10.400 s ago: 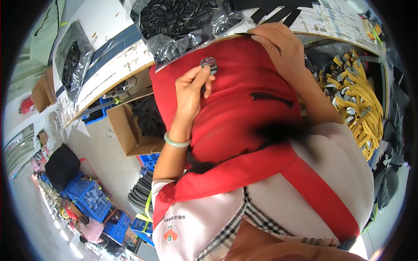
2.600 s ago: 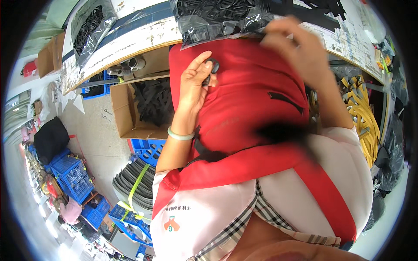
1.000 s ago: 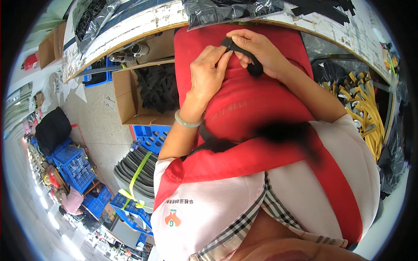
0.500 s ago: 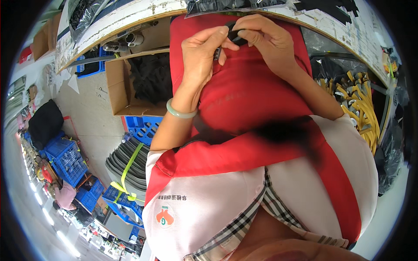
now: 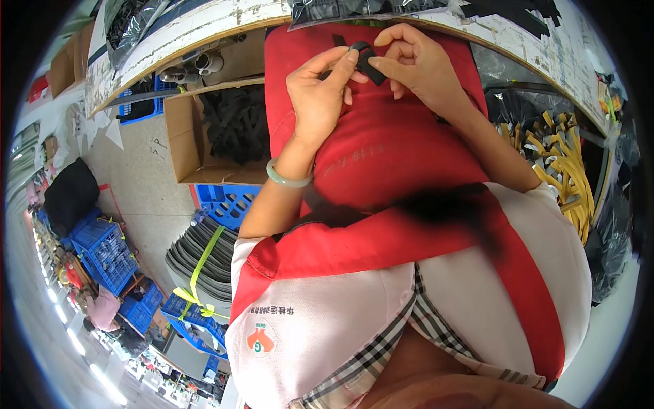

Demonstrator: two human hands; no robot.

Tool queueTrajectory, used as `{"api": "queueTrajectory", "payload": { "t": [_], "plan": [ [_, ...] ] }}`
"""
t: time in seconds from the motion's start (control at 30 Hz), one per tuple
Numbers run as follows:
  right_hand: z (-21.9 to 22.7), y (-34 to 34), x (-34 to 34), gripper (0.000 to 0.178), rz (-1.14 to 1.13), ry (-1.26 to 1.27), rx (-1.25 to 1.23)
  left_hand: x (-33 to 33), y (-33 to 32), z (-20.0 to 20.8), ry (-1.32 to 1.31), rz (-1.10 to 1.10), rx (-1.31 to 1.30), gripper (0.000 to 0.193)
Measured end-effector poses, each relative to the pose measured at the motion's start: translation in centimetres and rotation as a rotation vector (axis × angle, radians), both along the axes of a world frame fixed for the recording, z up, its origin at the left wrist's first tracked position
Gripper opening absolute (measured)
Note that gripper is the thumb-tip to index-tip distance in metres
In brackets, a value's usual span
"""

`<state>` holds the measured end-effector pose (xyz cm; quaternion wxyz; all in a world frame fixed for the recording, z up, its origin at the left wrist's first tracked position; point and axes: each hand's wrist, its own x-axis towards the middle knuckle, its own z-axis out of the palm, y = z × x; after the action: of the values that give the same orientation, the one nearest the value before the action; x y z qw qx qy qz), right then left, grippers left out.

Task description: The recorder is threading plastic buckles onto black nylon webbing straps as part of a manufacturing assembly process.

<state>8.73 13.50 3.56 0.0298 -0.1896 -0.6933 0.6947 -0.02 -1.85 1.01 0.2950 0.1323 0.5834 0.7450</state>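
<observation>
Above my lap, I hold a short piece of black strap [image 5: 368, 66], bent over in a small loop with one flat end slanting down. My left hand [image 5: 320, 92] is closed, pinching the loop's left side between thumb and fingertips. On the other side, my right hand [image 5: 426, 71] has its thumb tip against the strap's right edge. Its index finger is raised and its other fingers are apart. Under both hands spreads a red apron [image 5: 381, 143], with a small dark strip [image 5: 338, 40] lying on it near the table.
A worn white table edge [image 5: 235, 22] curves ahead, with clear plastic bags [image 5: 340, 9] on top. At left stand a cardboard box [image 5: 182, 140] of black straps, a blue crate [image 5: 225, 203] and a tied dark bundle [image 5: 201, 255]. Yellow straps [image 5: 565, 170] hang at right.
My right fingers have spread, and the index finger has lifted off the strap. More of the strap's flat end shows, slanting downward. My left hand keeps its pinch and has shifted slightly.
</observation>
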Motion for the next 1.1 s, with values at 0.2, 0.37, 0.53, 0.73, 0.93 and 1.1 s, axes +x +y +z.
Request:
{"api": "queueTrajectory", "payload": {
  "t": [0.2,0.37,0.53,0.73,0.93,1.1],
  "plan": [
    [-1.1,-0.3,-1.5,0.024,-0.053,0.109,-0.141,-0.1,0.3,-0.4,0.293,0.073,-0.003,0.014],
    [-2.2,1.3,-1.3,0.021,0.186,-0.117,-0.510,-0.5,-1.0,0.7,0.141,-0.083,-0.035,0.014],
    [-3.3,1.5,-2.9,0.020,0.111,-0.040,-0.151,-2.3,-5.5,4.1,0.147,-0.302,-0.213,0.010],
    [-0.6,8.7,-1.6,0.017,-0.201,0.203,0.681,-5.8,-20.1,6.2,0.128,0.192,-0.395,0.013],
    [-4.2,18.8,-2.3,0.028,-0.226,0.085,1.296,-8.8,-21.6,-2.2,-0.448,0.726,0.162,0.028],
    [-4.7,20.1,-2.2,0.024,-0.300,0.132,1.292,-5.5,-13.6,-4.7,-0.471,0.326,0.188,0.039]
  ]
}}
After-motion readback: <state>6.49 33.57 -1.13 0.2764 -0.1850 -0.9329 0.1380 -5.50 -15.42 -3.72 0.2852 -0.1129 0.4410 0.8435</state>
